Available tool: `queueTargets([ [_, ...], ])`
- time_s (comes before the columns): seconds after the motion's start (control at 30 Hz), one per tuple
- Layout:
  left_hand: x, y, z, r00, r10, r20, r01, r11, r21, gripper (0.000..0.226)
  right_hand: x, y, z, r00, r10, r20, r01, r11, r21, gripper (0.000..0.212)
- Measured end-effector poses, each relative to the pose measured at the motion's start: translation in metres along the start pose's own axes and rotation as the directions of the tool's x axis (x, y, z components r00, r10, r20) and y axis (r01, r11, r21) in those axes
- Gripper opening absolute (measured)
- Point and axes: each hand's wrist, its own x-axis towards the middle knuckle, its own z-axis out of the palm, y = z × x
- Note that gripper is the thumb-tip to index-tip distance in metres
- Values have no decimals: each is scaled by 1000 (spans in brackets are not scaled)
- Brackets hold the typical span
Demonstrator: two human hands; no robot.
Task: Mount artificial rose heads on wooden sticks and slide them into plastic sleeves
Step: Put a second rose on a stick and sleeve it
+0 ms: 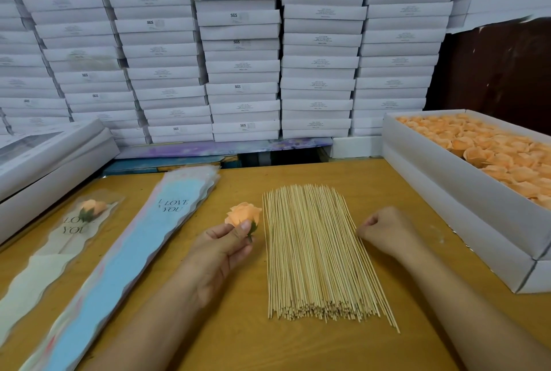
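Rose head [243,214] pinched in left hand [225,247] grip; right hand [384,233] curled at sticks [316,254] edge, hold unclear.

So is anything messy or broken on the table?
Nothing broken. A few sticks at the pile's right edge splay out past the rest, slightly askew. The rose, sleeves and box look tidy.

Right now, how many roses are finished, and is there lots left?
One sleeved rose lies finished at the left. The left hand holds a rose head; the right hand is at the sticks. The box of rose heads looks full: lots left.
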Motion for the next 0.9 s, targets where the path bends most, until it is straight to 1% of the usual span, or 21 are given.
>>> queueTargets([
  [0.07,0,-1,-2,1000,-4,-1,4,1000,-5,23,0,-2,0,1000,12,15,-12,1000,-18,19],
  [0.17,2,-2,-3,1000,-8,-3,8,1000,1,42,-2,-6,-2,997,40,64,-39,999,-9,21],
  [0.23,2,-3,-4,1000,-15,6,15,1000,1,47,-3,-9,-6,993,67,94,-67,998,-4,25],
  [0.37,3,-4,-3,1000,-28,11,28,1000,-11,53,-4,-13,-10,988,91,126,-79,992,-98,21],
  [0.47,3,-5,-3,999,-36,13,36,999,-10,55,-2,-16,-9,987,99,124,-80,985,-152,17],
  [0.63,4,-6,-2,998,-56,24,56,998,-3,62,1,-13,-3,986,82,148,-68,993,-98,16],
  [0.83,4,-6,-2,997,-68,32,68,998,-3,67,5,-5,-4,980,79,185,-92,993,68,13],
  [0.9,4,-6,-2,997,-67,28,68,998,-3,67,6,-4,-4,976,84,199,-105,990,97,14],
])
